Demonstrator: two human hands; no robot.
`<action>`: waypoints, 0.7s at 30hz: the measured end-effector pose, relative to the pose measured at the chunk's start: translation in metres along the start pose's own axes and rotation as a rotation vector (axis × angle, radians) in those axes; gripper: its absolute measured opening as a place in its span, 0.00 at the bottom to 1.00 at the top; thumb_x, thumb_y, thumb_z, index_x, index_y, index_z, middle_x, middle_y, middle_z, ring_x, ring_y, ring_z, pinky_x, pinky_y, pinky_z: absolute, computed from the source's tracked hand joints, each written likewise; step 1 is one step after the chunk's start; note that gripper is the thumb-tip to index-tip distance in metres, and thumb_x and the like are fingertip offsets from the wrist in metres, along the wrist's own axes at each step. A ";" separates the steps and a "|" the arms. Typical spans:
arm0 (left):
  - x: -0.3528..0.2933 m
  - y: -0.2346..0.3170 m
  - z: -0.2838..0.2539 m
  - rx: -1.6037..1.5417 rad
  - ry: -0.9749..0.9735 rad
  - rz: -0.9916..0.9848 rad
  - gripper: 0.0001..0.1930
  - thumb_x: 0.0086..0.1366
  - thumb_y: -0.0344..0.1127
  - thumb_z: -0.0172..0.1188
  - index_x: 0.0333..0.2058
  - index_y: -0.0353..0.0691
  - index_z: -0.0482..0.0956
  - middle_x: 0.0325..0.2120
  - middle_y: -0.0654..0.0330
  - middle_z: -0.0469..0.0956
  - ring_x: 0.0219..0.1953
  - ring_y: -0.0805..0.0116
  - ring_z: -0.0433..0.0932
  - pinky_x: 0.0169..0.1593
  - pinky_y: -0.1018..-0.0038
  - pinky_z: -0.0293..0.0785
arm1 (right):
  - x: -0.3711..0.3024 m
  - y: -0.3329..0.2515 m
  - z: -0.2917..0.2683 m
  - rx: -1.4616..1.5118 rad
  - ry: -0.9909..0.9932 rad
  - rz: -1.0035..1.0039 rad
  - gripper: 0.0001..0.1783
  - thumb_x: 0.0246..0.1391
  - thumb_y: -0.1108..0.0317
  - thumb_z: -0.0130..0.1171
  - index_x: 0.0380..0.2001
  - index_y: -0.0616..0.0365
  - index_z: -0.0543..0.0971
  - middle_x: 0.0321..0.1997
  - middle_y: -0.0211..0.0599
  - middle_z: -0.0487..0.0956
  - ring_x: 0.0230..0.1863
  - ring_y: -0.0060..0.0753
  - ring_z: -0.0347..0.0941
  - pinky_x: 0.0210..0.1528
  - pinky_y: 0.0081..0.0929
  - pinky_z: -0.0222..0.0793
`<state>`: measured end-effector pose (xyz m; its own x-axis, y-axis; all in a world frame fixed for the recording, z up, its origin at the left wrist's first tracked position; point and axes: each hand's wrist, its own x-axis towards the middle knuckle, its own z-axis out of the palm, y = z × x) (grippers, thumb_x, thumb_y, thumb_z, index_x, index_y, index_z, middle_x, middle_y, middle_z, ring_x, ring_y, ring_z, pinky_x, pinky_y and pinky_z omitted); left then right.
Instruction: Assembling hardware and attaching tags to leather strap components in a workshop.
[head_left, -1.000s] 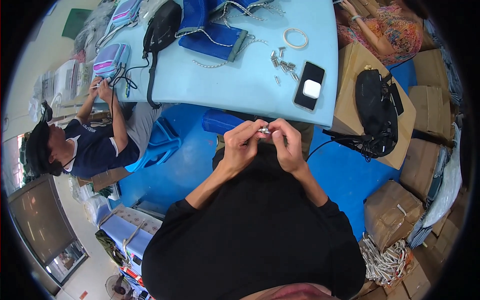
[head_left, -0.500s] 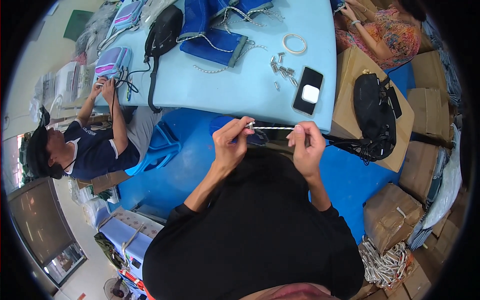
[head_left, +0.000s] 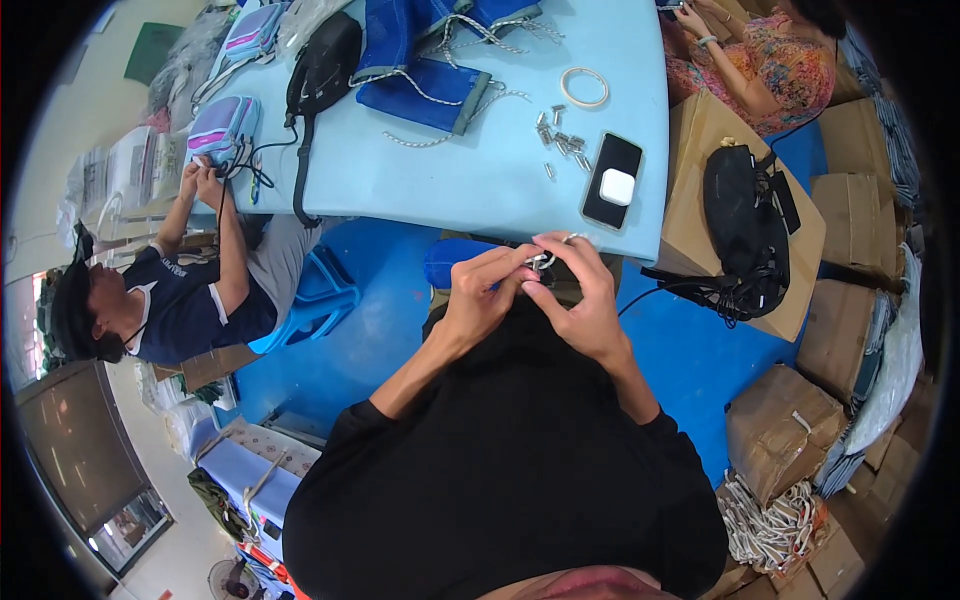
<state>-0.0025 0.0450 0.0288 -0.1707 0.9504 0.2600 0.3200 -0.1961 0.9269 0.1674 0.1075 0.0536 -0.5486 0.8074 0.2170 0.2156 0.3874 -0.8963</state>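
Observation:
My left hand [head_left: 480, 295] and my right hand [head_left: 585, 305] meet over my lap, just off the table's near edge. Both pinch a short white cord with dark flecks [head_left: 541, 261], which is bent into a small loop between the fingertips. Something small and silvery shows at the left fingertips; its exact shape is hidden by the fingers. A pale end of the cord pokes out above the right fingers. On the table ahead lie several small silver metal tubes [head_left: 563, 142].
The light blue table [head_left: 440, 190] holds a phone [head_left: 613, 165] with a white case on it, a tape roll [head_left: 584, 88], blue mesh bags [head_left: 415, 93] and a black bag [head_left: 327, 65]. Co-workers sit left and far right. A black backpack [head_left: 742, 235] rests on a carton.
The cord was stretched straight between my hands; now it is bent in a loop. My right hand has moved left to meet my left hand.

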 end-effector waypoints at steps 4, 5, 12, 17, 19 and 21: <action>-0.005 -0.003 0.001 0.043 -0.045 0.056 0.20 0.63 0.14 0.62 0.53 0.33 0.84 0.41 0.47 0.87 0.37 0.57 0.88 0.39 0.71 0.83 | -0.001 0.008 0.002 0.228 -0.046 0.067 0.28 0.55 0.75 0.73 0.61 0.64 0.80 0.51 0.45 0.85 0.50 0.36 0.83 0.54 0.30 0.78; -0.006 -0.005 0.002 0.044 -0.047 0.055 0.20 0.63 0.14 0.62 0.53 0.33 0.84 0.41 0.47 0.87 0.37 0.57 0.88 0.39 0.71 0.83 | -0.004 0.012 0.004 0.230 -0.045 0.068 0.28 0.55 0.75 0.73 0.61 0.64 0.80 0.51 0.45 0.85 0.50 0.36 0.83 0.54 0.30 0.78; -0.007 -0.009 0.004 -0.123 -0.080 -0.170 0.19 0.70 0.19 0.59 0.59 0.34 0.81 0.45 0.50 0.88 0.39 0.68 0.87 0.44 0.74 0.83 | -0.018 0.032 0.018 0.566 0.144 0.206 0.28 0.54 0.83 0.72 0.60 0.65 0.80 0.52 0.45 0.84 0.52 0.33 0.84 0.55 0.30 0.84; -0.009 -0.012 0.006 -0.482 -0.112 -0.408 0.20 0.75 0.25 0.57 0.63 0.36 0.78 0.43 0.57 0.88 0.39 0.77 0.82 0.44 0.76 0.81 | -0.021 0.031 0.021 0.465 0.209 0.178 0.26 0.54 0.84 0.71 0.58 0.66 0.81 0.50 0.44 0.84 0.47 0.33 0.85 0.51 0.30 0.86; -0.007 -0.014 0.002 -0.508 -0.186 -0.440 0.22 0.75 0.25 0.58 0.66 0.37 0.75 0.40 0.59 0.86 0.36 0.77 0.81 0.43 0.75 0.80 | -0.018 0.030 0.019 0.405 0.196 0.145 0.25 0.54 0.83 0.71 0.57 0.66 0.82 0.50 0.44 0.84 0.46 0.32 0.85 0.50 0.30 0.86; -0.005 -0.006 -0.002 -0.487 -0.197 -0.460 0.23 0.75 0.25 0.58 0.68 0.37 0.73 0.39 0.59 0.86 0.35 0.77 0.80 0.42 0.75 0.80 | -0.016 0.031 0.016 0.345 0.181 0.113 0.24 0.54 0.83 0.71 0.56 0.66 0.83 0.50 0.44 0.85 0.45 0.32 0.85 0.50 0.29 0.86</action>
<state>-0.0059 0.0408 0.0225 -0.0017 0.9800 -0.1990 -0.2068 0.1944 0.9589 0.1699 0.0999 0.0164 -0.3788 0.9138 0.1463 -0.0344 0.1441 -0.9890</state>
